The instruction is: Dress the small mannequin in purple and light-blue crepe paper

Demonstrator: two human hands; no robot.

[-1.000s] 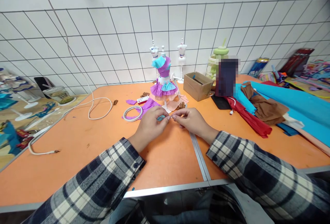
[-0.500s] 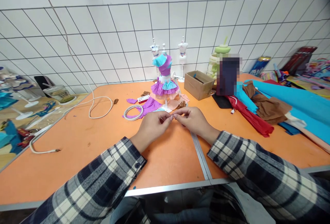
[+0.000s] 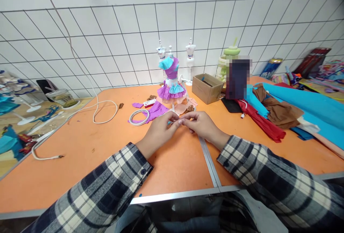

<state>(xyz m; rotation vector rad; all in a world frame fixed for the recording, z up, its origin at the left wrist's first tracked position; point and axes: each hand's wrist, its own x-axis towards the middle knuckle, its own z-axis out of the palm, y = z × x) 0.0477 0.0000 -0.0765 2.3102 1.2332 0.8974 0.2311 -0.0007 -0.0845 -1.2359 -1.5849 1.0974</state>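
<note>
My left hand [image 3: 159, 132] and my right hand [image 3: 200, 125] meet fingertip to fingertip low over the orange table [image 3: 80, 154]. Both are pinched on a tiny blue paper scrap [image 3: 170, 122], mostly hidden by the fingers. Just behind them stands a small mannequin [image 3: 171, 82] dressed in a purple and blue paper dress. A roll of tape [image 3: 139, 117] and purple paper scraps [image 3: 157, 110] lie to the left of the mannequin's base.
A cardboard box [image 3: 206, 88], a green lidded cup [image 3: 228, 64] and two bare mannequins [image 3: 190, 59] stand at the back. Blue, red and brown paper sheets [image 3: 279, 111] are piled at right. A white cable [image 3: 99, 111] loops at left. A metal seam [image 3: 208, 165] splits the table.
The hands have stayed together at the same spot; the fingers have shifted slightly around the small blue scrap. The view has tilted a little.
</note>
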